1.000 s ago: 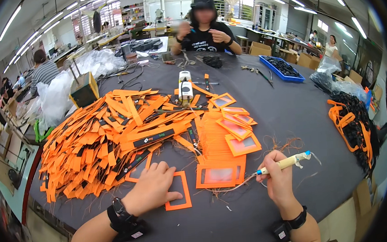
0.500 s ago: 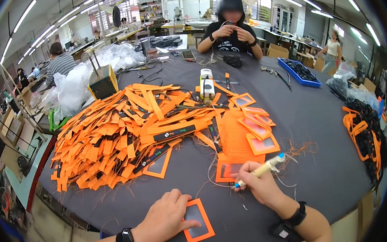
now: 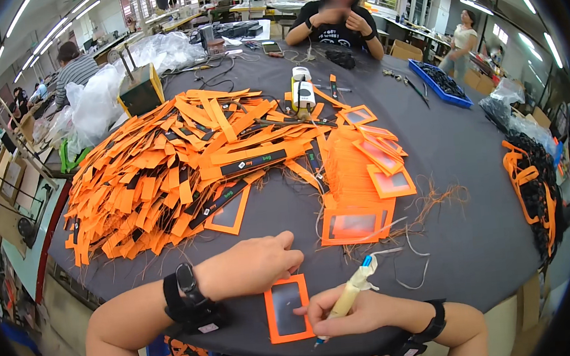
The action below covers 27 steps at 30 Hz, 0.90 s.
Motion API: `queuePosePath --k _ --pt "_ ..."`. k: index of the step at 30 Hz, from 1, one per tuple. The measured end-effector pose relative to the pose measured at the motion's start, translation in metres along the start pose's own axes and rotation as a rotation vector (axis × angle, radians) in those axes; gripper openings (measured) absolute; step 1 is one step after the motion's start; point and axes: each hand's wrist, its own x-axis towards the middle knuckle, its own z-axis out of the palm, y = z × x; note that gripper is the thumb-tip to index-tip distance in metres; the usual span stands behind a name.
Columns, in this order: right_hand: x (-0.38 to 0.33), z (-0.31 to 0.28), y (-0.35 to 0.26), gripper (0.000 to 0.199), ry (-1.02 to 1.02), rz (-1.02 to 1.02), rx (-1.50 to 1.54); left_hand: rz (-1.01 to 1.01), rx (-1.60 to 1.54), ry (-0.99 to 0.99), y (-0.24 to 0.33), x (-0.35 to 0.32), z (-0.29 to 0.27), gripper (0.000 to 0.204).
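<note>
An orange-framed piece with a clear window (image 3: 288, 308) lies flat on the table edge in front of me. Just above its top edge, my left hand (image 3: 252, 266) is closed, its fingers curled. Whatever they pinch, if anything, is hidden. My right hand (image 3: 353, 314) grips a cream, tape-wrapped pen-shaped tool (image 3: 348, 295) with a blue end and a pale cord. The tool's tip points down beside the piece's lower right corner, and a fingertip of that hand reaches the window's right side.
A large heap of orange and black strips (image 3: 137, 169) covers the left. Stacked orange window pieces (image 3: 349, 179) stand beyond my right hand. Farther off are a white-and-yellow device (image 3: 302, 89), a blue tray (image 3: 438, 84) and a co-worker (image 3: 338, 20). Loose orange threads (image 3: 437, 196) lie at right.
My right hand has come down and left from the stack to the lower right corner of the window piece. My left hand has moved off the window to above its top edge, fingers curling.
</note>
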Motion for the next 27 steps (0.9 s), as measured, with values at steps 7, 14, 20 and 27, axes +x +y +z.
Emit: queuePosePath --k 7,14,20,27 --pt "-0.032 -0.035 -0.020 0.010 0.155 0.134 -0.098 -0.135 -0.161 0.158 0.036 -0.023 0.031 0.014" --pt "-0.026 -0.023 -0.017 0.015 0.625 -0.033 0.089 -0.137 -0.259 0.253 0.038 -0.011 0.014 0.020" --pt "-0.002 -0.015 0.000 0.013 0.734 -0.032 0.021 0.038 -0.088 0.154 0.019 0.007 0.009 0.021" --pt "0.002 -0.016 0.015 0.019 0.741 -0.118 -0.034 0.135 -0.048 0.066 0.011 0.019 0.005 0.013"
